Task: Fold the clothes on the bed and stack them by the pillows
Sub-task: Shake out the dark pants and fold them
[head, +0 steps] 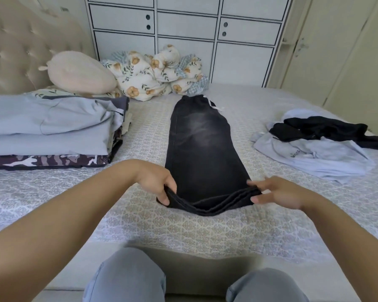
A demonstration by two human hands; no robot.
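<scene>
Dark grey jeans lie folded lengthwise down the middle of the bed, waistband far, leg hems near me. My left hand grips the left corner of the hems, fingers curled over the cloth. My right hand pinches the right corner of the hems between thumb and fingers. The hem edge sags slightly between both hands. A stack of folded clothes, pale blue on top and camouflage at the bottom, sits at the left by a pink pillow. Unfolded clothes, a pale blue garment and a black one, lie at the right.
The bed has a patterned grey cover. A crumpled floral quilt lies at the far side against white cabinets. A tufted headboard stands at the left. My knees in grey trousers show at the bottom edge.
</scene>
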